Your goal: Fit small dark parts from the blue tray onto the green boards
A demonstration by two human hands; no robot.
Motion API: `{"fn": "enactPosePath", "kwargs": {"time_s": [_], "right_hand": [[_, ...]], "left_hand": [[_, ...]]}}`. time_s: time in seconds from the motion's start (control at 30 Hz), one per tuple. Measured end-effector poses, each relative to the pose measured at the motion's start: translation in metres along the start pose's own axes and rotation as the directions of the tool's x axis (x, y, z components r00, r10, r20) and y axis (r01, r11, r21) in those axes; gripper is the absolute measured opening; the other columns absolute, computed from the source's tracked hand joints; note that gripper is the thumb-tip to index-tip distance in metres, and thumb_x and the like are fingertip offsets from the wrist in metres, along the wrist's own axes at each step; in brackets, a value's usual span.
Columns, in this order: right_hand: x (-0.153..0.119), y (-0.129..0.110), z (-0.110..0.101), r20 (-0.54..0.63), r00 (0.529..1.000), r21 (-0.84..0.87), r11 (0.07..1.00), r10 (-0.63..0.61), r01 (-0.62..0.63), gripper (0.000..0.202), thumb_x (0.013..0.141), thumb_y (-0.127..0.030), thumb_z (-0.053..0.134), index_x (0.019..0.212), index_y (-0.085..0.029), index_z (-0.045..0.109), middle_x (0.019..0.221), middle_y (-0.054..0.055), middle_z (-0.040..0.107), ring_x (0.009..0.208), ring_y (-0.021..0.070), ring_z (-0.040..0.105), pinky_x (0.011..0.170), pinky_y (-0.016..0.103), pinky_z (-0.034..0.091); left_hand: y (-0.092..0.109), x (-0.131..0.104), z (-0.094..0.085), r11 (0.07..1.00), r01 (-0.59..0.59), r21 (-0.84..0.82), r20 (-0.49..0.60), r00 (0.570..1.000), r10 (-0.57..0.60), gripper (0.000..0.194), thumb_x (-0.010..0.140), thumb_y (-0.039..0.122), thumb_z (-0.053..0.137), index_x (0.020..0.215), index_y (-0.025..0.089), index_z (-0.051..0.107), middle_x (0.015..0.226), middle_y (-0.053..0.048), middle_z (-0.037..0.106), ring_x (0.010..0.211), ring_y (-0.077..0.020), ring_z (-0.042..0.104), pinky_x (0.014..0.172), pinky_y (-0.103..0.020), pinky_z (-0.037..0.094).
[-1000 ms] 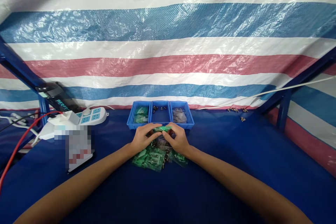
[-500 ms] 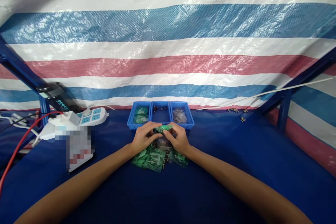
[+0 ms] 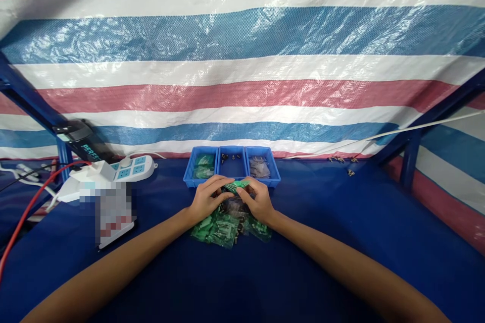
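A small green packet (image 3: 234, 185) is held between both hands, just in front of the blue bins. My left hand (image 3: 207, 198) pinches its left end, and my right hand (image 3: 258, 201) grips its right end. Under and in front of the hands lies a pile of green packets (image 3: 223, 229), with clear packets and small metal parts among them. The left blue bin (image 3: 189, 176) holds green packets. In the middle bin (image 3: 232, 166) are a few small dark parts. Clear packets lie in the right bin (image 3: 273, 175).
A white power strip (image 3: 138, 169) with plugs and a red cable (image 3: 32, 202) sits at the left, near a dark bottle (image 3: 85, 141) and a pixelated object (image 3: 115, 217). Small metal parts (image 3: 350, 172) lie at the back right, before a striped sheet (image 3: 242, 96).
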State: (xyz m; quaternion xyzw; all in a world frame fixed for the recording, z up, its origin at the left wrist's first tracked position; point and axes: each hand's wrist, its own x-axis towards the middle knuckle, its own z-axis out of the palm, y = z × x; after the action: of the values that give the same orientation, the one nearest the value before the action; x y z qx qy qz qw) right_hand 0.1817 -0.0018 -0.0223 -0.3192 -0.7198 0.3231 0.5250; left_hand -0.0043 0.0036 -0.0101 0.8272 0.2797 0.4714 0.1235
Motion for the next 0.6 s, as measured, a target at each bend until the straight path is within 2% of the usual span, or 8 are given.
{"fn": "enactPosePath", "kwargs": {"time_s": [0.3, 0.6], "right_hand": [[-0.0003, -0.0011, -0.0008, -0.008, 0.999, -0.016, 0.999, 0.044, -0.044, 0.028, 0.090, -0.036, 0.050, 0.068, -0.019, 0.050, 0.059, -0.001, 0.046, 0.050, 0.0105, 0.043, 0.048, 0.024, 0.036], [-0.0002, -0.0018, -0.0008, -0.019, 1.000, -0.031, 0.999, 0.024, -0.025, 0.029, 0.090, -0.037, 0.049, 0.067, -0.019, 0.051, 0.057, -0.001, 0.047, 0.048, 0.0113, 0.043, 0.046, 0.025, 0.037]], "left_hand": [[-0.0003, -0.0005, 0.0000, 1.000, 0.000, 0.014, -0.009, 1.000, 0.000, 0.033, 0.084, 0.028, 0.062, 0.117, 0.022, 0.059, 0.098, -0.007, 0.061, 0.051, -0.0049, 0.048, 0.051, -0.021, 0.049], [-0.0024, -0.0030, 0.0007, 0.997, -0.016, 0.073, -0.011, 1.000, 0.017, 0.030, 0.088, 0.025, 0.057, 0.118, 0.025, 0.058, 0.102, -0.007, 0.059, 0.050, -0.0040, 0.047, 0.051, -0.021, 0.049]]}}
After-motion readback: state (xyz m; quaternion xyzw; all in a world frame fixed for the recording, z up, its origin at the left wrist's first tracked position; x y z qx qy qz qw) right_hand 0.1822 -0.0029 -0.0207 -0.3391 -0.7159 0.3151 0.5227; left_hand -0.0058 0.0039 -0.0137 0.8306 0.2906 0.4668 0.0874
